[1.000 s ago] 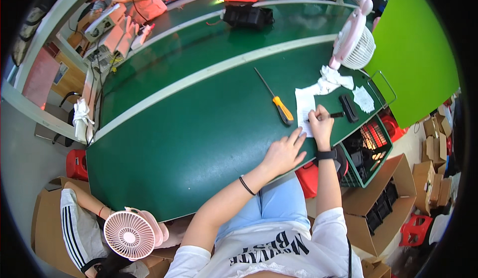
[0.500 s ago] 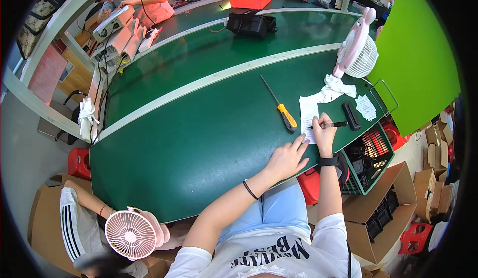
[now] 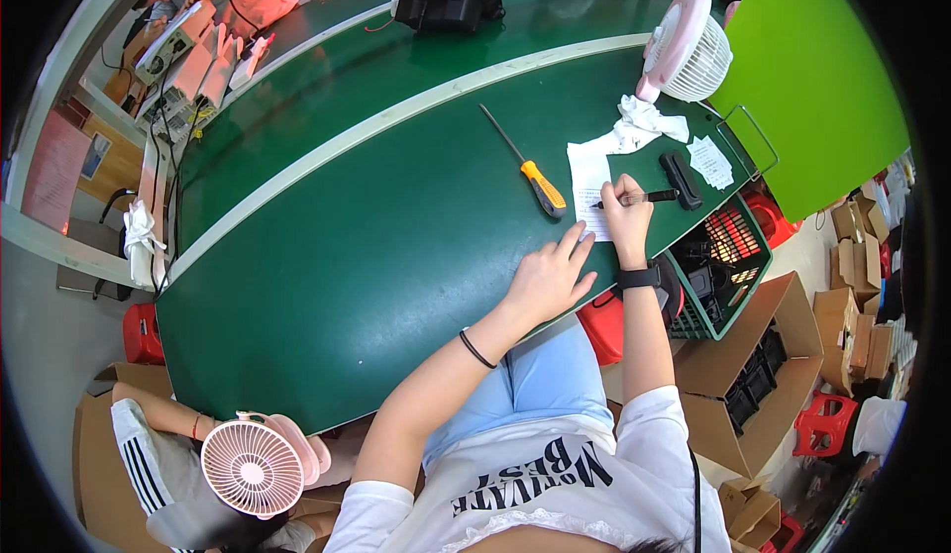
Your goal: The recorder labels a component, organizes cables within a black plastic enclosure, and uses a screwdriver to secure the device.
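In the head view, the right hand (image 3: 629, 218) grips a slim, dark pen (image 3: 649, 198) over the lower part of a thin, flat strip of white paper (image 3: 589, 169), while the left hand (image 3: 551, 281), clasping nothing, spreads its fingers at the paper's bottom edge. The paper lies on a smooth, glossy green table (image 3: 347, 246); left of it rests a screwdriver (image 3: 543, 191) with a thin metal shaft and chunky orange-and-black handle, right of it an oblong black case (image 3: 681, 180), and above it a crumpled white wad (image 3: 646, 124).
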{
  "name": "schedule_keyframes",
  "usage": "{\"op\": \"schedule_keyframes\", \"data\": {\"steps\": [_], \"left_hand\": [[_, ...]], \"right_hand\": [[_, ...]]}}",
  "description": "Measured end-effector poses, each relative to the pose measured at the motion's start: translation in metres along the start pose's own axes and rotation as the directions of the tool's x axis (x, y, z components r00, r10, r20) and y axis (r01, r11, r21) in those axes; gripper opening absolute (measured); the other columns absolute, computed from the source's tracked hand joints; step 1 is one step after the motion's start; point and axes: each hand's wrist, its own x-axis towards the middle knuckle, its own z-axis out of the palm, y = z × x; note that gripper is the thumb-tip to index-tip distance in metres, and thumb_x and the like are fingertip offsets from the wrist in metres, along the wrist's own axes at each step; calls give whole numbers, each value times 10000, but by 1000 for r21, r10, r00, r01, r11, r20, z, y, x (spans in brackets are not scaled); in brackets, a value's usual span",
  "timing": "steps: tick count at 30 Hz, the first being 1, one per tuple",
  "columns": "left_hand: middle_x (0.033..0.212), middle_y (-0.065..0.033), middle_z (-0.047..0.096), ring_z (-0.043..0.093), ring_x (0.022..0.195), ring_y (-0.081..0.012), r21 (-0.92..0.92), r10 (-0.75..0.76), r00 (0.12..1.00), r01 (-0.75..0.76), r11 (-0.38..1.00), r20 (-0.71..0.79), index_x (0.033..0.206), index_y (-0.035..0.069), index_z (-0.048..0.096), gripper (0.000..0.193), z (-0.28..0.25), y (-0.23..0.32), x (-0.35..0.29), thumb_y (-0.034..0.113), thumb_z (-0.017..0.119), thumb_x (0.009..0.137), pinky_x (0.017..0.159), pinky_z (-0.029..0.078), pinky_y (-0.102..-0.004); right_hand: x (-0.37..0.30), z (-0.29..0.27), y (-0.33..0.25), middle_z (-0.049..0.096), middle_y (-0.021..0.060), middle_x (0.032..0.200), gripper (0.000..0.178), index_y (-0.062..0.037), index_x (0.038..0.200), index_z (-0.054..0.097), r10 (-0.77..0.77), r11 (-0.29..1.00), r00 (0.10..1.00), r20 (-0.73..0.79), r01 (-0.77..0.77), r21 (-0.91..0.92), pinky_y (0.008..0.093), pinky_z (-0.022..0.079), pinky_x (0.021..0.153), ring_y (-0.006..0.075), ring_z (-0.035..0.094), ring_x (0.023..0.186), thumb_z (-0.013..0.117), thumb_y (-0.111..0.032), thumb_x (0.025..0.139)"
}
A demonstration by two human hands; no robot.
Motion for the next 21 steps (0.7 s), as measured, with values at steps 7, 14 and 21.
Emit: {"op": "schedule_keyframes", "data": {"steps": [7, 14, 21], "left_hand": [[1385, -136, 522, 680, 804, -260, -6, -5, 1000, 5, 1000, 10, 1300, 43, 583, 524, -1, 2, 0, 353, 657, 884, 662, 582, -375], [1369, -136, 527, 679, 795, -258, -7, -6, 1000, 6, 1000, 5, 1297, 43, 584, 520, -1, 1, 0, 348, 658, 882, 656, 582, -373], [1358, -132, 538, 678, 782, -249, -9, -2, 1000, 2, 1000, -6, 1287, 44, 592, 510, -1, 2, -1, 348, 657, 883, 652, 582, -369]], "right_hand": [[-2, -4, -5, 475, 100, 538, 244, 7, 679, 489, 16, 998, 1000, 18, -15, -53, 333, 408, 495, 121, 431, 476, 648, -114, 819], [-3, -2, -11, 501, 116, 542, 229, 5, 680, 496, -18, 998, 999, 37, 20, -54, 340, 428, 502, 132, 498, 474, 650, -103, 810], [-4, -4, -7, 483, 110, 538, 237, 7, 680, 486, -8, 998, 998, 69, 11, -55, 333, 414, 499, 120, 438, 476, 655, -102, 805]]}}
